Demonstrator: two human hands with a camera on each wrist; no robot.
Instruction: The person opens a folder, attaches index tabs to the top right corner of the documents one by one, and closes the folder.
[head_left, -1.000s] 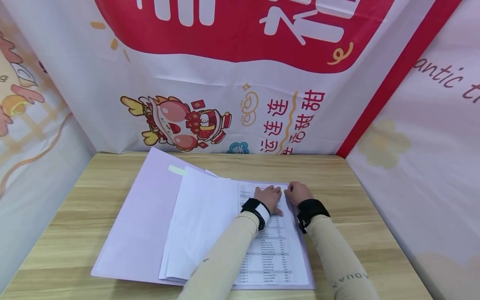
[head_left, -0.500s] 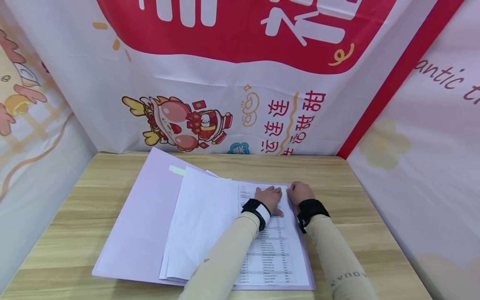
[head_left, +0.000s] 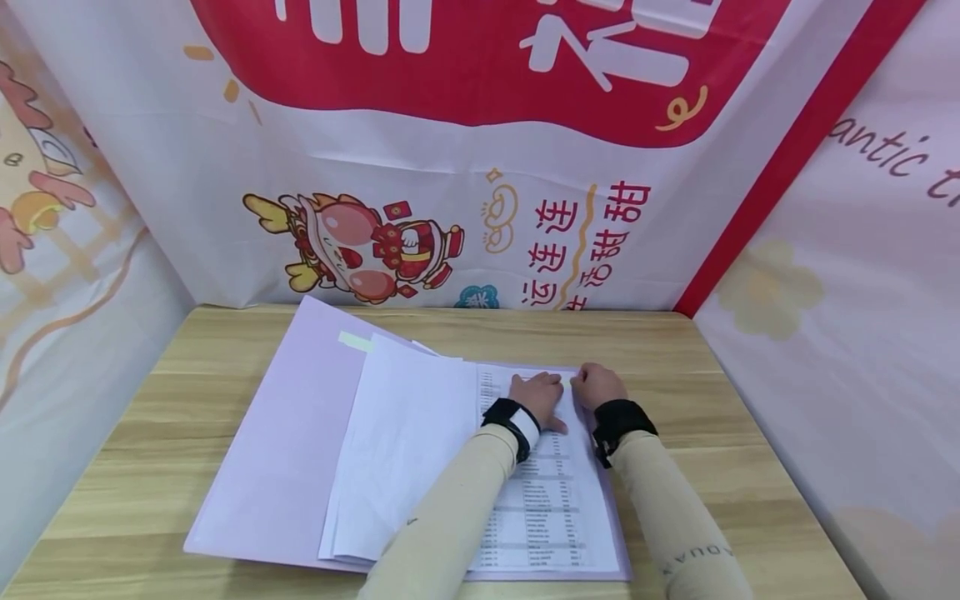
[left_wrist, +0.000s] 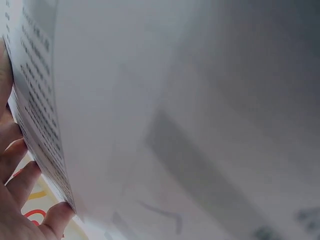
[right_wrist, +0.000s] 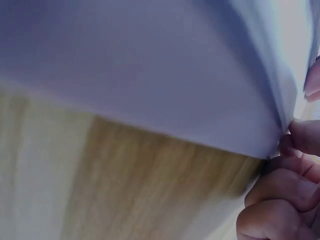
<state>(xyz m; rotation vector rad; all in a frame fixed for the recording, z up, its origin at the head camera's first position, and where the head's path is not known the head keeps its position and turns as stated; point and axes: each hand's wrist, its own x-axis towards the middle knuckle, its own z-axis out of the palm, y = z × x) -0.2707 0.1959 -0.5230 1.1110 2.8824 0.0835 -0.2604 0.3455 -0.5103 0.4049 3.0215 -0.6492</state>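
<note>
A lavender folder (head_left: pixel 292 450) lies open on the table, with a blank white sheet (head_left: pixel 412 417) turned toward its left side. On its right side is a printed page (head_left: pixel 555 517) with rows of text and grey bands. My left hand (head_left: pixel 537 398) rests spread on that page near the top; its fingertips also show at the page's edge in the left wrist view. At the top right corner my right hand (head_left: pixel 597 387) has curled fingers, with thumb and finger pinching the page corner (right_wrist: pixel 286 107) by the folder's edge. A pale tab (head_left: pixel 566 380) shows beside the pinch.
The wooden table (head_left: pixel 720 467) carries the folder. Another pale sticky tab (head_left: pixel 354 340) is on the left cover. A printed cloth backdrop (head_left: pixel 420 150) rises behind the table's far edge, with more cloth (head_left: pixel 840 333) along the right side.
Both hands stay at nearly the same spots. My right hand shifts only slightly at the corner, and the pale tab beside it comes into view more than a second ago.
</note>
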